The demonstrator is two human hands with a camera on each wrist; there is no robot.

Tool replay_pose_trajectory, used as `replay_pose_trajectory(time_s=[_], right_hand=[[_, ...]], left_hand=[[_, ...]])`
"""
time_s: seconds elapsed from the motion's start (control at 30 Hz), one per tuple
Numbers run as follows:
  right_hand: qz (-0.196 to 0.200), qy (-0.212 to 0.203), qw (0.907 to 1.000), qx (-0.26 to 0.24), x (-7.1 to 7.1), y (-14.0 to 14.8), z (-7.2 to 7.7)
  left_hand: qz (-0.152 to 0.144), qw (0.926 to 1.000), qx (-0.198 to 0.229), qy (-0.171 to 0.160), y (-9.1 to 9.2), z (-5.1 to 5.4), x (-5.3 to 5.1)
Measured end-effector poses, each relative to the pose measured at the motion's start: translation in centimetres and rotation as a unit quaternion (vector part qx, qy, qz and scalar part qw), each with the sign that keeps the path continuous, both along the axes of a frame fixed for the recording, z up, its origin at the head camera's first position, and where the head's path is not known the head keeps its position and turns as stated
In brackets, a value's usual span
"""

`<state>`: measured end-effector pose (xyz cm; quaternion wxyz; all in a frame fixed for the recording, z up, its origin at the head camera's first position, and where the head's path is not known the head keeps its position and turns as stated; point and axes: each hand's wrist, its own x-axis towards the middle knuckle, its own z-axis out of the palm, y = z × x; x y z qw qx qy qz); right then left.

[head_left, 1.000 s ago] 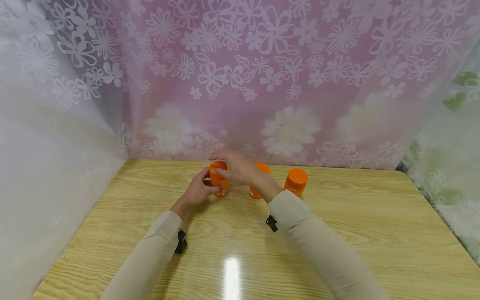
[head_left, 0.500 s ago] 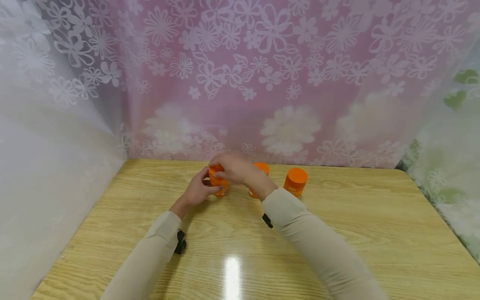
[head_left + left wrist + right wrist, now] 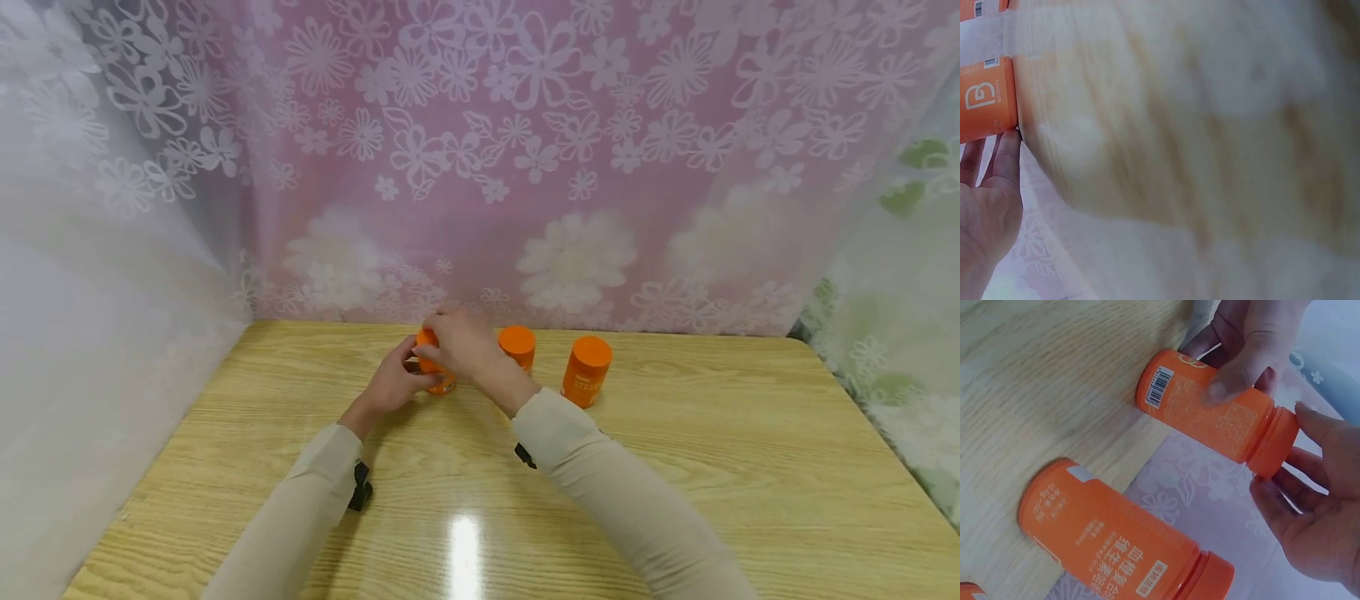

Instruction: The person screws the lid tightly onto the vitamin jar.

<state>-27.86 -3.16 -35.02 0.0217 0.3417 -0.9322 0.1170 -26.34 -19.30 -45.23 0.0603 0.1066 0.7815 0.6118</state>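
An orange bottle [image 3: 444, 387] with a matching screw cap [image 3: 1276, 445] stands on the table, left of the middle. My left hand [image 3: 392, 383] holds its body low down, thumb across the printed label in the right wrist view. From above, my right hand [image 3: 465, 340] grips the cap between thumb and fingers, and the cap sits on the bottle's neck. The left wrist view catches part of the bottle [image 3: 988, 103] beside the left fingers. In the head view the right hand hides most of the cap.
Two more capped orange bottles stand to the right: a middle one [image 3: 517, 342], partly behind the right hand, and an outer one [image 3: 587, 375]. The wooden table [image 3: 420, 500] ends at a pink flowered curtain [image 3: 480, 208].
One second ago the bottle's top showed between the right fingers; now that hand covers it, gripping the cap. The right forearm has shifted slightly left, uncovering more of the other bottles. The left hand stays put.
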Motion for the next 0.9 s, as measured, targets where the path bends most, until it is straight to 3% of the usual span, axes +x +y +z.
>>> replay_pose_trajectory(time_s=[0.17,0.27,0.37,0.5,0.7,0.8,0.9], right_hand=[[0.067,-0.064,0.9956,-0.015,-0.7,0.5,0.6],[0.125,-0.102,0.9868,0.001,-1.2,0.7,1.2],[0.152,-0.121,0.9806,0.025,-1.4,0.7,1.6],[0.13,-0.111,0.9848,0.031,-1.1,0.3,1.5],[0.047,-0.036,0.9981,0.017,0.0,-0.8,0.8],[0.01,0.002,0.9998,0.018,0.4,-1.0,0.3],[0.001,0.012,0.9998,0.018,0.5,-0.8,0.0]], left_hand=[[-0.016,0.9998,0.002,0.012,0.0,-0.1,0.0],[-0.013,0.9999,0.003,0.007,-0.1,-0.1,0.1],[-0.01,0.9999,0.006,0.0,-0.3,0.0,0.1],[-0.001,1.0,0.003,-0.009,-0.3,0.0,0.2],[0.002,1.0,-0.001,-0.003,-0.3,0.1,0.2],[-0.002,1.0,-0.007,0.001,-0.2,0.0,0.1],[-0.001,0.9999,-0.011,0.001,-0.1,-0.1,0.1]])
